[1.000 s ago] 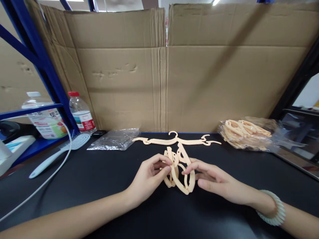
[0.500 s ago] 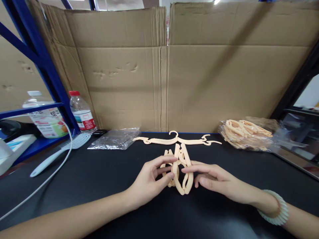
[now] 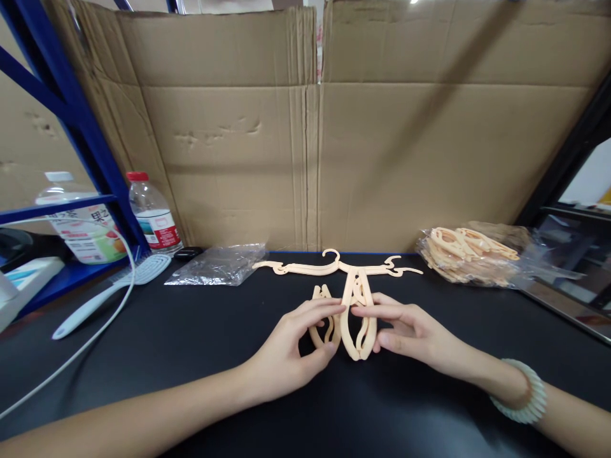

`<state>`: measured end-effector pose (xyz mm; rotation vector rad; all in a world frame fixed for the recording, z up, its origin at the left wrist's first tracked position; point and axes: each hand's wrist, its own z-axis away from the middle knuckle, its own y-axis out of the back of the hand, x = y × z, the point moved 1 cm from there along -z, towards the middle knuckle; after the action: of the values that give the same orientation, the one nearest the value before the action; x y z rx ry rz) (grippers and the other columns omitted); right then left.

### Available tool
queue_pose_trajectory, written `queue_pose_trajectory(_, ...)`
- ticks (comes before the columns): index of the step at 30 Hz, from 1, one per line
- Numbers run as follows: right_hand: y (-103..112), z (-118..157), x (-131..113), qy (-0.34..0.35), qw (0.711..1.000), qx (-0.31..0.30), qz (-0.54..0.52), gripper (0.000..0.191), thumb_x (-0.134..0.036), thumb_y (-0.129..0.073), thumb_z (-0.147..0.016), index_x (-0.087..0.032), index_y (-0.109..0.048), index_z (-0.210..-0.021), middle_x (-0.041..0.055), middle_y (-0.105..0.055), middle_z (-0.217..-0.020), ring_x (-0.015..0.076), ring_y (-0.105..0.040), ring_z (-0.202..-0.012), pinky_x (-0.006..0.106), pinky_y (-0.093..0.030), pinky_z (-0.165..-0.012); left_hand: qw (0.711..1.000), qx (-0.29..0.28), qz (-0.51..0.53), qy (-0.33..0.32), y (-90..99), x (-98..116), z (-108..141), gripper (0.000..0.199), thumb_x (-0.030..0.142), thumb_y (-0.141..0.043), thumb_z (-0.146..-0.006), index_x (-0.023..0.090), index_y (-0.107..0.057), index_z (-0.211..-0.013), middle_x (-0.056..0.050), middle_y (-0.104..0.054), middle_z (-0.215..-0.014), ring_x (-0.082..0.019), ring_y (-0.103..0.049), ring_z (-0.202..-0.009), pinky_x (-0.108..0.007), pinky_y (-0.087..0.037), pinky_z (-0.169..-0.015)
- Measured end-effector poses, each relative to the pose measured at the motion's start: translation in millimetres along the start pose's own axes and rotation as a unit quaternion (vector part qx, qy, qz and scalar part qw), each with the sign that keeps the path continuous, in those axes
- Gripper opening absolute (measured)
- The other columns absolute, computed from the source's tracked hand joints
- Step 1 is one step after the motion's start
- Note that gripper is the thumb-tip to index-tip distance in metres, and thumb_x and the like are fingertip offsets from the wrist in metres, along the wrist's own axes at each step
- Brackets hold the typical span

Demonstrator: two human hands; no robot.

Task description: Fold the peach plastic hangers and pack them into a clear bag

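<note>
Two beige plastic folding hangers, both collapsed, are between my hands over the black tabletop. My left hand [image 3: 296, 346] has its fingers and thumb curled round the left folded hanger [image 3: 317, 334], its fingertips reaching the edge of the other one. My right hand [image 3: 410, 331] grips the right folded hanger [image 3: 351, 324] from its right side, index finger across the front and thumb low beside it. Part of the left hanger is covered by my fingers. Just behind them lies an unfolded hanger [image 3: 310, 270], hook pointing away, arms spread left and right.
A clear plastic bag [image 3: 214, 264] lies at the back left, near a hairbrush [image 3: 114, 289], a white cable [image 3: 102, 331] and a red-capped bottle [image 3: 155, 216]. At the back right is a bag of folded hangers [image 3: 468, 254]. Cardboard [image 3: 229, 146] walls the back.
The right folded hanger has moved slightly right and away from me, apart from the left one. My right hand's fingers have closed further onto it. My left hand stays by the left hanger.
</note>
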<state>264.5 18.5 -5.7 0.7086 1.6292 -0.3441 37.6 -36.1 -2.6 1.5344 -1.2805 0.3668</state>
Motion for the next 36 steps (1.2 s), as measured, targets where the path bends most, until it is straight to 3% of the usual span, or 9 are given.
queue_pose_trajectory(3,0.7,-0.3,0.4,0.006,1.0,0.008,0.005,0.043,-0.037,-0.065,-0.085,-0.031,-0.06,-0.127,0.009,-0.042,-0.137,0.0268,-0.045,-0.127,0.037,-0.051,-0.093,0.999,0.002,-0.033,-0.003,-0.5,1.0,0.4,0.045,0.016,-0.059,-0.083,0.027,-0.058,-0.127,-0.009,-0.056,-0.132,-0.026,-0.051,-0.123,-0.041,-0.041,-0.105)
queue_pose_trajectory(10,1.4,-0.1,0.6,0.014,1.0,0.007,-0.001,0.039,-0.031,-0.064,-0.087,-0.031,-0.06,-0.126,0.0084,-0.041,-0.137,0.0233,-0.051,-0.119,0.033,-0.052,-0.088,0.995,-0.005,-0.08,-0.056,-0.1,1.3,2.6,0.057,0.01,-0.058,-0.08,0.027,-0.052,-0.134,-0.008,-0.059,-0.131,-0.026,-0.05,-0.121,-0.047,-0.041,-0.104)
queue_pose_trajectory(16,2.4,0.2,0.9,0.004,1.0,0.013,-0.008,0.035,-0.036,-0.061,-0.088,-0.027,-0.064,-0.123,0.0095,-0.053,-0.126,0.0136,-0.063,-0.085,0.03,-0.056,-0.076,0.992,-0.022,-0.098,-0.073,-2.2,-1.3,2.6,0.065,0.007,-0.059,-0.077,0.023,-0.046,-0.139,-0.008,-0.058,-0.133,-0.025,-0.047,-0.123,-0.046,-0.04,-0.105)
queue_pose_trajectory(19,4.2,-1.0,3.9,-0.019,0.999,0.038,-0.024,0.035,-0.041,-0.058,-0.09,-0.021,-0.067,-0.117,0.0093,-0.062,-0.109,0.0138,-0.064,-0.079,0.032,-0.057,-0.075,0.992,-0.025,-0.105,-0.069,-3.2,-1.3,3.0,0.064,0.007,-0.057,-0.078,0.022,-0.045,-0.139,-0.008,-0.058,-0.132,-0.024,-0.047,-0.123,-0.046,-0.042,-0.105)
queue_pose_trajectory(22,7.6,-3.0,9.3,-0.042,0.996,0.072,-0.02,0.034,-0.042,-0.061,-0.087,-0.02,-0.071,-0.11,0.009,-0.065,-0.107,0.0125,-0.064,-0.071,0.031,-0.058,-0.069,0.99,-0.031,-0.122,-0.062,-3.8,-0.5,3.6,0.062,0.008,-0.057,-0.077,0.022,-0.046,-0.137,-0.008,-0.059,-0.13,-0.024,-0.046,-0.124,-0.046,-0.041,-0.105)
queue_pose_trajectory(28,16.4,-6.2,15.4,-0.069,0.987,0.105,0.096,0.043,-0.046,-0.061,-0.084,-0.019,-0.067,-0.116,0.0069,-0.068,-0.095,0.0117,-0.059,-0.063,0.028,-0.053,-0.059,0.987,0.018,-0.147,-0.056,-2.3,-2.5,4.0,0.052,0.006,-0.052,-0.079,0.023,-0.051,-0.128,-0.007,-0.058,-0.129,-0.024,-0.046,-0.124,-0.046,-0.042,-0.104)
queue_pose_trajectory(33,15.1,-5.3,16.5,-0.034,0.96,0.121,0.25,0.036,-0.044,-0.051,-0.091,-0.021,-0.066,-0.115,0.0076,-0.068,-0.106,0.0201,-0.061,-0.088,0.035,-0.051,-0.079,0.985,0.032,-0.158,-0.053,-2.9,-4.4,4.3,0.046,0.005,-0.052,-0.078,0.021,-0.054,-0.122,-0.007,-0.06,-0.124,-0.023,-0.049,-0.12,-0.044,-0.043,-0.103)
queue_pose_trajectory(36,13.2,-4.9,20.6,-0.013,0.942,0.127,0.311,0.034,-0.041,-0.047,-0.094,-0.023,-0.064,-0.118,0.007,-0.066,-0.102,0.0186,-0.06,-0.083,0.034,-0.05,-0.076,0.985,0.024,-0.163,-0.056,-3.4,-2.6,4.2,0.044,0.005,-0.051,-0.078,0.021,-0.055,-0.119,-0.007,-0.061,-0.121,-0.022,-0.05,-0.118,-0.042,-0.044,-0.101)
